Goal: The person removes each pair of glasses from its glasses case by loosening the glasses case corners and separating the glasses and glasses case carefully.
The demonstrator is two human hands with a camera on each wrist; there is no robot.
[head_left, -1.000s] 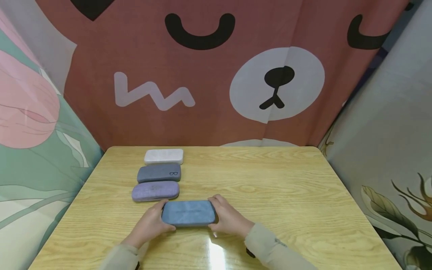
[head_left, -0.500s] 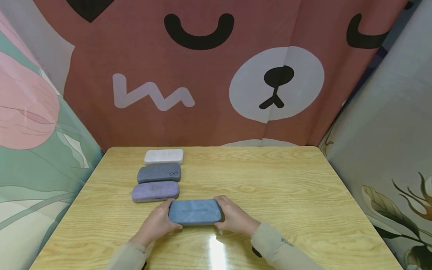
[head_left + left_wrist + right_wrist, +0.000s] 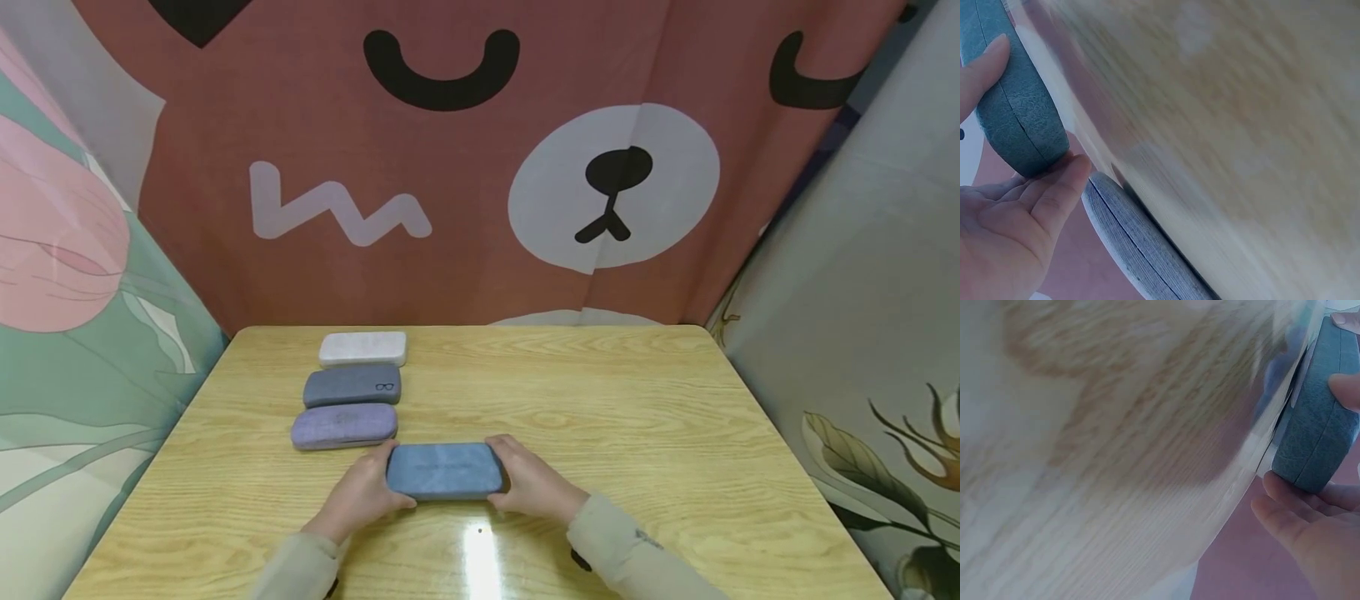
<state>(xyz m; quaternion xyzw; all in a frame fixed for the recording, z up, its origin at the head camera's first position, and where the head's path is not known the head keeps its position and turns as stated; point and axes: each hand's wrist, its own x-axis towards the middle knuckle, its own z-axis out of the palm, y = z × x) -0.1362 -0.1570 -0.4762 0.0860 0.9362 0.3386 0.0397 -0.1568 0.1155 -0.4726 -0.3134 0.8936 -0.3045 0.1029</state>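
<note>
Both hands hold a blue glasses case (image 3: 445, 472) by its two ends, near the front middle of the table. My left hand (image 3: 366, 493) grips the left end, thumb on the near side and fingers at the far side. At the opposite end, my right hand (image 3: 536, 483) grips it the same way. A closed seam runs along the case's teal-looking side (image 3: 1019, 112) in the left wrist view. In the right wrist view the case (image 3: 1316, 419) sits between thumb and fingers. Just behind the left hand lies a purple glasses case (image 3: 344, 426).
A grey-blue glasses case (image 3: 352, 385) with a spectacles print lies behind the purple one, and a white case (image 3: 363, 347) behind that, forming a column at the left. The wood-grain table (image 3: 600, 400) ends at a curtain (image 3: 450, 283) with a bear print.
Both hands have shifted to the right together, carrying the blue glasses case with them. The three cases at the left have stayed in place.
</note>
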